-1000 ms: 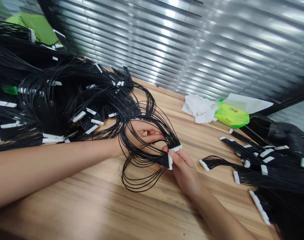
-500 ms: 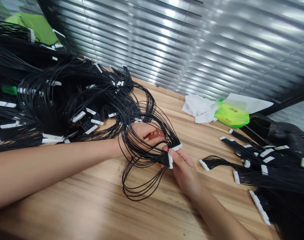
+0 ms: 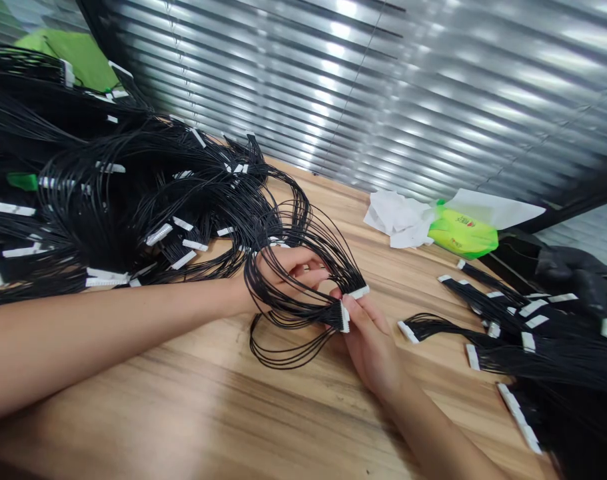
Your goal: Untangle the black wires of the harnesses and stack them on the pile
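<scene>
A wiring harness of thin black wires point(image 3: 288, 317) with white connectors is looped between my hands, just above the wooden table. My right hand point(image 3: 370, 340) is closed on its connector end, thumb against one white connector point(image 3: 345, 317). A second white connector point(image 3: 359, 292) shows beyond the fingertips. My left hand point(image 3: 288, 270) reaches into the loops with fingers curled round some of the wires. Several strands cross over its back, and its fingertips are partly hidden. A few wires hang in a lower loop point(image 3: 283, 367) beneath the hands.
A large heap of black harnesses point(image 3: 98, 153) fills the left side. More harnesses point(image 3: 558, 347) lie at the right, one connector end point(image 3: 408, 331) poking toward my right hand. White paper point(image 3: 398, 219) and a yellow-green packet point(image 3: 463, 232) lie near the metal blinds point(image 3: 308, 80).
The lower hanging loop has drawn upward and become smaller. The connectors in my right hand have shifted slightly to the right. Both hands stay nearly in place.
</scene>
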`<act>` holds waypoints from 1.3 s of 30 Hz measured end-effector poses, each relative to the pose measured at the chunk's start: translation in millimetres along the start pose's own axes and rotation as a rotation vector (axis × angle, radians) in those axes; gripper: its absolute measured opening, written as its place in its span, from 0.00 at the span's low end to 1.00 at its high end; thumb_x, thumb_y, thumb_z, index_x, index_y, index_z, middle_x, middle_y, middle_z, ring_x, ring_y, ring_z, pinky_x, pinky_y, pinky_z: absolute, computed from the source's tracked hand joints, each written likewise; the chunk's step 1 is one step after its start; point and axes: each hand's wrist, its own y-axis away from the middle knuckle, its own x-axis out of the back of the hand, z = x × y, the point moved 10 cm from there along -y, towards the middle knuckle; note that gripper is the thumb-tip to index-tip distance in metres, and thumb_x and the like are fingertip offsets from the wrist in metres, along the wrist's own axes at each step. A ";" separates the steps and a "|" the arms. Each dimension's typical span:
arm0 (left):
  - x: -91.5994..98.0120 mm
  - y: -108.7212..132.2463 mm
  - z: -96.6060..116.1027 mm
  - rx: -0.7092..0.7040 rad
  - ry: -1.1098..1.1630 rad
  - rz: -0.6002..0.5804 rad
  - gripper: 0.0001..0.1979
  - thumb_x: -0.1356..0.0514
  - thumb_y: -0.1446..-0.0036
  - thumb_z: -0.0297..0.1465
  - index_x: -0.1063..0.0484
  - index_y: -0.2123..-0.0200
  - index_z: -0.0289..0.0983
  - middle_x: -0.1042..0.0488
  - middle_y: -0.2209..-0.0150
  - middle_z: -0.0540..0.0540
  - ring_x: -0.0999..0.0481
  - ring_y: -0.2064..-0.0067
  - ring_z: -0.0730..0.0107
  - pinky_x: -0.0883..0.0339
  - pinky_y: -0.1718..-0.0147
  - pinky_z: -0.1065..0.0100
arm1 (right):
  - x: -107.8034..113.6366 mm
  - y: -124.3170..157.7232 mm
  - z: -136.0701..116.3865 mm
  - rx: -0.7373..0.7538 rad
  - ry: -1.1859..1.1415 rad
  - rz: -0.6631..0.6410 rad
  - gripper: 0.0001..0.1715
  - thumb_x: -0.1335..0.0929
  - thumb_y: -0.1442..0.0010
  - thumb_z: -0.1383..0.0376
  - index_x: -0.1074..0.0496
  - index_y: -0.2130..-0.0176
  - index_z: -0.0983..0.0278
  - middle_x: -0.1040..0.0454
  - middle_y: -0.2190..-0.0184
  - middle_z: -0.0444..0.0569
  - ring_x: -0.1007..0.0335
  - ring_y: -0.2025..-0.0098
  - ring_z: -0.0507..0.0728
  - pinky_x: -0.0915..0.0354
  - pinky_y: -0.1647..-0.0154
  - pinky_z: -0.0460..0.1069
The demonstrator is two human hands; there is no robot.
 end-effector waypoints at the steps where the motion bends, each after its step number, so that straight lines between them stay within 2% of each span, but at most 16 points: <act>1: 0.7 -1.1 3.5 -0.027 0.029 -0.009 0.10 0.43 0.40 0.34 0.25 0.65 0.34 0.24 0.74 0.50 0.30 0.77 0.80 0.39 0.79 0.79 | -0.3 0.0 0.2 -0.003 -0.009 0.001 0.19 0.27 0.51 0.49 0.24 0.68 0.61 0.28 0.75 0.43 0.35 0.72 0.54 0.37 0.71 0.50; 3: 4.4 -3.6 8.7 -0.082 0.059 0.006 0.08 0.40 0.42 0.33 0.24 0.65 0.35 0.22 0.72 0.49 0.28 0.74 0.79 0.36 0.76 0.79 | -0.5 0.0 0.7 -0.003 -0.008 0.001 0.19 0.27 0.51 0.49 0.24 0.68 0.61 0.28 0.75 0.43 0.36 0.74 0.53 0.37 0.72 0.49; 6: 11.7 -5.5 13.6 -0.157 0.059 0.080 0.07 0.38 0.44 0.32 0.23 0.71 0.35 0.22 0.73 0.48 0.27 0.74 0.79 0.34 0.73 0.79 | -0.6 0.0 1.3 0.007 0.031 -0.005 0.19 0.27 0.51 0.49 0.24 0.68 0.61 0.27 0.74 0.44 0.35 0.72 0.53 0.36 0.70 0.49; 10: 11.6 -5.8 13.6 -0.173 0.013 0.111 0.06 0.38 0.44 0.31 0.23 0.71 0.36 0.23 0.74 0.49 0.28 0.74 0.80 0.35 0.73 0.79 | -1.4 -1.4 1.3 0.003 0.023 -0.006 0.19 0.28 0.50 0.49 0.24 0.67 0.61 0.28 0.73 0.44 0.36 0.72 0.53 0.36 0.70 0.49; 12: 12.8 -5.5 14.8 -0.176 -0.019 0.131 0.05 0.37 0.45 0.32 0.23 0.70 0.36 0.25 0.76 0.51 0.30 0.75 0.80 0.36 0.75 0.79 | -0.5 -2.2 0.3 0.004 -0.010 0.012 0.19 0.27 0.51 0.50 0.24 0.67 0.61 0.28 0.74 0.43 0.37 0.73 0.53 0.36 0.71 0.49; 14: 16.6 -4.6 19.3 -0.202 -0.017 0.156 0.06 0.36 0.47 0.33 0.24 0.72 0.36 0.32 0.82 0.54 0.34 0.78 0.81 0.39 0.77 0.79 | 0.6 -2.4 -0.5 0.012 -0.017 0.025 0.18 0.27 0.52 0.50 0.24 0.67 0.61 0.27 0.74 0.43 0.37 0.73 0.53 0.36 0.70 0.49; 17: 18.0 -3.8 22.2 -0.195 0.006 0.112 0.09 0.37 0.46 0.34 0.25 0.73 0.35 0.39 0.84 0.56 0.39 0.81 0.82 0.44 0.80 0.79 | -1.1 -1.3 0.6 0.024 0.040 -0.009 0.18 0.28 0.50 0.49 0.23 0.68 0.60 0.25 0.72 0.44 0.33 0.69 0.55 0.35 0.64 0.51; 20: 14.2 -0.8 26.5 -0.219 0.030 0.028 0.09 0.38 0.44 0.35 0.25 0.71 0.36 0.37 0.84 0.56 0.40 0.81 0.83 0.46 0.81 0.78 | -4.7 0.4 2.5 0.032 0.085 -0.067 0.17 0.29 0.47 0.50 0.23 0.67 0.60 0.24 0.69 0.44 0.31 0.63 0.56 0.37 0.55 0.53; 22: 14.1 1.2 27.5 -0.238 0.040 0.032 0.08 0.37 0.45 0.35 0.25 0.72 0.37 0.36 0.84 0.56 0.39 0.82 0.83 0.46 0.81 0.77 | -5.6 0.5 2.8 0.026 0.078 -0.076 0.16 0.29 0.47 0.50 0.23 0.66 0.60 0.23 0.68 0.45 0.31 0.63 0.57 0.37 0.54 0.53; 25: 8.5 -1.3 11.2 -0.121 0.073 0.035 0.07 0.36 0.46 0.35 0.25 0.72 0.36 0.32 0.81 0.53 0.35 0.78 0.80 0.44 0.80 0.77 | -0.4 -1.8 -0.7 0.016 -0.008 0.000 0.16 0.27 0.50 0.51 0.24 0.67 0.60 0.24 0.70 0.45 0.32 0.67 0.55 0.36 0.61 0.52; 29: -5.1 -5.9 -11.4 0.030 0.184 -0.042 0.09 0.41 0.42 0.34 0.24 0.68 0.35 0.23 0.68 0.47 0.25 0.65 0.73 0.33 0.65 0.73 | 13.6 -5.3 -12.8 0.071 -0.186 0.162 0.12 0.26 0.51 0.56 0.25 0.69 0.60 0.30 0.73 0.42 0.40 0.74 0.50 0.40 0.74 0.46; 32: 5.0 -6.5 -24.6 0.158 0.222 0.034 0.14 0.47 0.38 0.34 0.25 0.69 0.33 0.23 0.67 0.47 0.25 0.63 0.72 0.34 0.60 0.72 | 21.5 -6.6 -19.8 0.130 -0.270 0.233 0.11 0.26 0.51 0.58 0.28 0.73 0.61 0.35 0.77 0.39 0.46 0.78 0.48 0.41 0.75 0.45; 36: 23.5 -4.3 -16.3 0.121 0.182 0.154 0.20 0.54 0.34 0.33 0.28 0.73 0.34 0.26 0.71 0.49 0.28 0.64 0.74 0.37 0.59 0.72 | 27.6 -5.4 -20.5 0.168 -0.267 0.286 0.12 0.25 0.53 0.59 0.29 0.73 0.61 0.37 0.78 0.38 0.45 0.78 0.47 0.42 0.76 0.44; 39: 22.6 -1.8 -11.0 0.094 0.109 0.148 0.14 0.46 0.37 0.35 0.29 0.71 0.35 0.28 0.77 0.53 0.30 0.72 0.77 0.38 0.67 0.73 | 28.1 -3.4 -22.1 0.205 -0.209 0.297 0.12 0.25 0.52 0.58 0.28 0.71 0.61 0.33 0.76 0.39 0.43 0.77 0.47 0.43 0.78 0.44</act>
